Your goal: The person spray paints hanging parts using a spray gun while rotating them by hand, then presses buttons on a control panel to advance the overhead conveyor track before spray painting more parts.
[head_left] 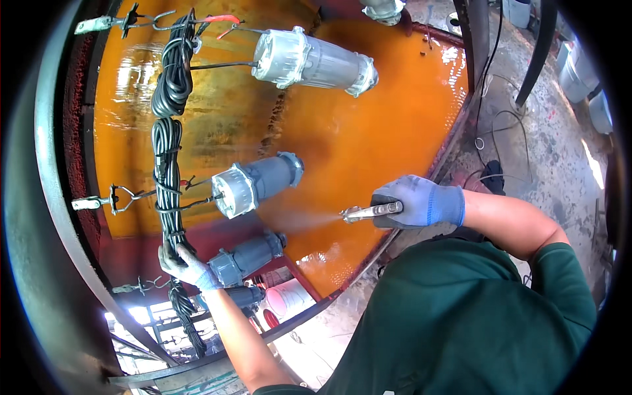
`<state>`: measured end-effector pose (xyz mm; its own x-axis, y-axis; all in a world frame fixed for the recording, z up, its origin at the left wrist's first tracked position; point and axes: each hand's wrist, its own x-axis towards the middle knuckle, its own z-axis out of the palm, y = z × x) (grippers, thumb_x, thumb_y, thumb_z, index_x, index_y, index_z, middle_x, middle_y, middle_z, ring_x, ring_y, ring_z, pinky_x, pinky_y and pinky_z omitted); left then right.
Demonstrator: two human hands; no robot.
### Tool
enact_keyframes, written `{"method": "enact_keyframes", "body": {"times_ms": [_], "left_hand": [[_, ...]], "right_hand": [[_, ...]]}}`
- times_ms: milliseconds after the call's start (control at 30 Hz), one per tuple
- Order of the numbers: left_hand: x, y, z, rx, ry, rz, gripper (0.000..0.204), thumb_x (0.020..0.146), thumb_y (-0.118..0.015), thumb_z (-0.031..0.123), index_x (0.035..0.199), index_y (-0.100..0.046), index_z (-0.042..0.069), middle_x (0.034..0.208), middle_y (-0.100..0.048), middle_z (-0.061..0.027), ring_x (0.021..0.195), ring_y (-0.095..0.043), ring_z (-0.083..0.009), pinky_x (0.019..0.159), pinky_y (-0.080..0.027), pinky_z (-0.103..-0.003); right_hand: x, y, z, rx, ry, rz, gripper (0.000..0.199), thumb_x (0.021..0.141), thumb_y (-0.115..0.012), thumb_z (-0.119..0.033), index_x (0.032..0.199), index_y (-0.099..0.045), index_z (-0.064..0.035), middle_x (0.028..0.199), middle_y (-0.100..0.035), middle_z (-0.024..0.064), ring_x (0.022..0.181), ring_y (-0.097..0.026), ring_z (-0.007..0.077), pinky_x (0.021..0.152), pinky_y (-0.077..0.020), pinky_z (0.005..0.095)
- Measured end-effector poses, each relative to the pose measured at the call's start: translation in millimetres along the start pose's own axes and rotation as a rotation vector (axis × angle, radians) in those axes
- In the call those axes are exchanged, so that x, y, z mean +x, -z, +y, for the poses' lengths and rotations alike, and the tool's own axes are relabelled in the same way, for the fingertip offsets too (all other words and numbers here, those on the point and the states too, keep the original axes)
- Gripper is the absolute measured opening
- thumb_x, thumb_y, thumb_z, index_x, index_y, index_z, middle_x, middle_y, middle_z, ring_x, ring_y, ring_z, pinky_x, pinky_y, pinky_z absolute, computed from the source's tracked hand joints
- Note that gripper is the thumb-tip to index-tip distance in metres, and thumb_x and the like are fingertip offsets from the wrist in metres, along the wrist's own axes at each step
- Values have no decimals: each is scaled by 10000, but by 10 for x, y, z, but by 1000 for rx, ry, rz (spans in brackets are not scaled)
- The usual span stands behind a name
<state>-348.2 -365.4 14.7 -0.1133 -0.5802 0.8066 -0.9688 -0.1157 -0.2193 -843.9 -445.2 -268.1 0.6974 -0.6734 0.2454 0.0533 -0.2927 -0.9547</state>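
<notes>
Right hand (418, 202), in a blue-grey glove, is clenched around a metal spray gun (370, 211); the nozzle points left and a thin mist fans from it toward the middle grey motor housing (255, 184). That housing hangs on wire hooks just left of the nozzle, its long axis running from near-left to far-right, pale end cap facing the near-left. The right hand is the nearer of the 2 to it. Left hand (186, 266), gloved too, grips the bundled black cable (168, 158) hanging down the left side, beside a lower, 3rd housing (247, 257). A larger pale housing (315, 61) hangs at the far top. Behind all 3 stands an orange-stained backboard (368, 131), wet and glossy. No labels or signs are legible; pale tubs (579, 72) stand far right on the concrete floor.
</notes>
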Motion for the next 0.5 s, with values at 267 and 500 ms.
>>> {"method": "enact_keyframes", "body": {"times_ms": [267,500], "left_hand": [[74,-38,-88,66,15,-51,527,1091,-605,264,1490,-518,-69,1497,-506,-243,1263,-619,-337,1068,-535,-434],[302,-78,15,80,62,-92,540,1098,-537,229,1549,-455,-55,1591,-457,-246,1436,-494,-379,1221,-381,-495]], "right_hand": [[128,144,144,160,-154,18,213,949,-728,-290,963,-695,-80,841,-752,138,813,-748,328,756,-565,445],[136,293,95,199,-280,180,212,964,-718,-285,956,-695,-75,842,-768,117,830,-771,288,762,-593,404]]}}
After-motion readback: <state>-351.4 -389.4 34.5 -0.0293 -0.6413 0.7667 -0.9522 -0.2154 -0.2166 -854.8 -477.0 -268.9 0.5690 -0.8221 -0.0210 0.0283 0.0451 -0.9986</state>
